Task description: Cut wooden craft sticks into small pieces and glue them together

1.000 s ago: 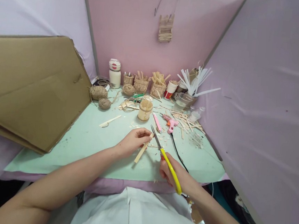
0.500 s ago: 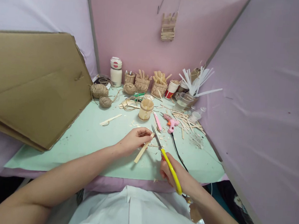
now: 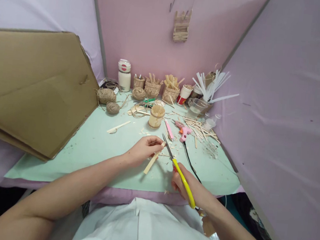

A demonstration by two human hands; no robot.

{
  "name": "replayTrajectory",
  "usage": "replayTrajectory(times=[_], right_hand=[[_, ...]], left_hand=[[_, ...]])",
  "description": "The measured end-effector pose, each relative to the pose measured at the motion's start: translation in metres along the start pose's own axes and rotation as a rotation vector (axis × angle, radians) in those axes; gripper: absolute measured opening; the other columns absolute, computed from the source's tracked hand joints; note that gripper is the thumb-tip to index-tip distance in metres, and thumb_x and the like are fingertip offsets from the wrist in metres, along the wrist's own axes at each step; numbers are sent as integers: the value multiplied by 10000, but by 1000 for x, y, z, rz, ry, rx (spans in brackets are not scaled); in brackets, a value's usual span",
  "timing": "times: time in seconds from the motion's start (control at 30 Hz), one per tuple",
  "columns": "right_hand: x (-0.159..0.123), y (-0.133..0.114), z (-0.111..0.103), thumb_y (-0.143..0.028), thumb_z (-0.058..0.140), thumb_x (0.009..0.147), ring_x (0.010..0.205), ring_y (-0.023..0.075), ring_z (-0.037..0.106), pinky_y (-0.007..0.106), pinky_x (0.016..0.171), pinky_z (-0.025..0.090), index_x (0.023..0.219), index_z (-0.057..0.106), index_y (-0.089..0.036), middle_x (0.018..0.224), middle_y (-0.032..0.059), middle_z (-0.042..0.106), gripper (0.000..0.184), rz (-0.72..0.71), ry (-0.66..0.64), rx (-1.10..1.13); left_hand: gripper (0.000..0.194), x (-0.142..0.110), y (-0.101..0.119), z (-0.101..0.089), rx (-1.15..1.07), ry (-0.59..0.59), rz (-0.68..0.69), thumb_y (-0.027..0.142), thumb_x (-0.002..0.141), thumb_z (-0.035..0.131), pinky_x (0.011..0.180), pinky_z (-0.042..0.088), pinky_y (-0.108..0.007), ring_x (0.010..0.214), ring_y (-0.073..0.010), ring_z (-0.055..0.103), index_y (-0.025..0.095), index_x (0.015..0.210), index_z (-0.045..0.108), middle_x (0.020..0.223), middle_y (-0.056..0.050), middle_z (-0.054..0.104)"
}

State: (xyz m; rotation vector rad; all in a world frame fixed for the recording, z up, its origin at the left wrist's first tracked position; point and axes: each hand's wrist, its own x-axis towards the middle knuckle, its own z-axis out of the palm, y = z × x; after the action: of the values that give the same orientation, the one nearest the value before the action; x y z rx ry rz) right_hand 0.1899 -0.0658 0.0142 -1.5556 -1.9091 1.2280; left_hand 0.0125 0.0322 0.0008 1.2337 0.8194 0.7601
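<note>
My left hand [image 3: 147,149] is closed, pinching a flat pale wooden strip [image 3: 152,163] near its upper end; the strip slants down toward me. In my right hand [image 3: 184,182] are scissors [image 3: 184,183] with yellow handles, their blades pointing up and left. The blade tips lie right beside the strip's upper end and my left fingertips; whether they touch the wood I cannot tell. Beyond my hands stands a small round wooden cup [image 3: 156,117] with darker bands. A pink craft knife [image 3: 169,130] and a pink glue gun [image 3: 185,132] lie to its right.
Loose wooden sticks [image 3: 201,129] and scraps litter the right side of the table [image 3: 99,141]. Twine balls [image 3: 106,96], stick-filled baskets [image 3: 170,95] and a tub of white glue sticks [image 3: 213,85] line the back. Cardboard [image 3: 36,90] leans at left. The glue gun's black cord [image 3: 190,162] runs toward me.
Hardly anything differs: the view has shifted very slightly, while both hands, the strip and the scissors keep the same places.
</note>
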Motion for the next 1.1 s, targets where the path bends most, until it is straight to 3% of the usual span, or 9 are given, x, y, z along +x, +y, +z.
replayTrajectory(times=[1.1], right_hand=[[2, 12, 6, -621, 178, 897, 452, 82, 343, 219, 423, 314, 795, 374, -200, 592, -47, 397, 476, 10, -35, 68]], left_hand=[[239, -1, -1, 5, -27, -12, -32, 345, 653, 652, 510, 332, -193, 569, -69, 436, 152, 776, 583, 677, 40, 493]])
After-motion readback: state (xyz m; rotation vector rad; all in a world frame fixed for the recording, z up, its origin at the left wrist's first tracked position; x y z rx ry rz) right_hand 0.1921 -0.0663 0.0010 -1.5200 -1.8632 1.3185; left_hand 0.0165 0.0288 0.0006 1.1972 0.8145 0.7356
